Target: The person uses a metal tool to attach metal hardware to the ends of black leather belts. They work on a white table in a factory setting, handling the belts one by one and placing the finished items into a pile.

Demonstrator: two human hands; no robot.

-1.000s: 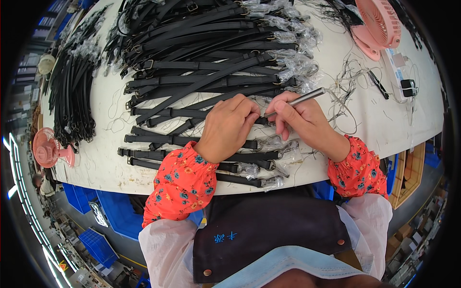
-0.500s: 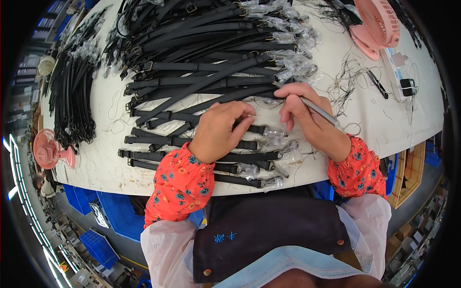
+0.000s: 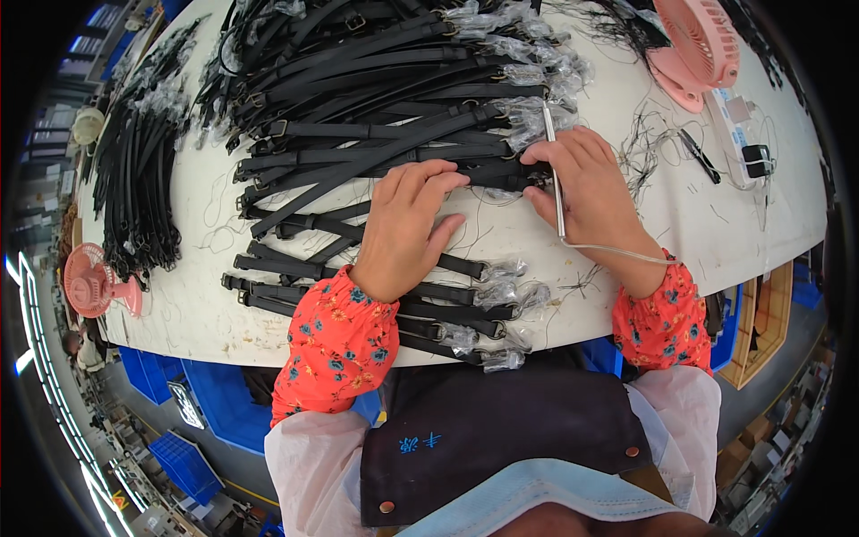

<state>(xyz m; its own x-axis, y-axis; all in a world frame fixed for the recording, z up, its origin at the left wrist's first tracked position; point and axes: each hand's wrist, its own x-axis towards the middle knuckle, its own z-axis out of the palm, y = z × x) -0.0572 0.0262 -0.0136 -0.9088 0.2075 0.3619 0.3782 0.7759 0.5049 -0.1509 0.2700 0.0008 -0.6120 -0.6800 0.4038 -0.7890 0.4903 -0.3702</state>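
A slim silver pen-shaped tool (image 3: 556,183) with a thin cord lies across my right hand (image 3: 591,188), held in it and pointing away from me. The thumb and fingertips of that hand are at the buckle end of a black strap (image 3: 497,173). My left hand (image 3: 398,224) rests over the straps to its left, fingers stretched forward and thumb apart. Its fingertips touch or nearly touch that same strap; I cannot tell which. More black straps (image 3: 456,294) with clear plastic wrap on their buckles lie nearer me.
A big heap of black straps (image 3: 358,72) covers the far middle of the white table (image 3: 626,304). Another bundle (image 3: 139,188) lies at left. Pink fans (image 3: 87,279) stand left and far right. Loose threads, a black pen-like item (image 3: 700,155) and a power strip (image 3: 729,134) lie right.
My right hand has turned, so the tool now points away from me, and its fingertips have reached the strap's end. My left hand has shifted slightly away from me, fingers straighter.
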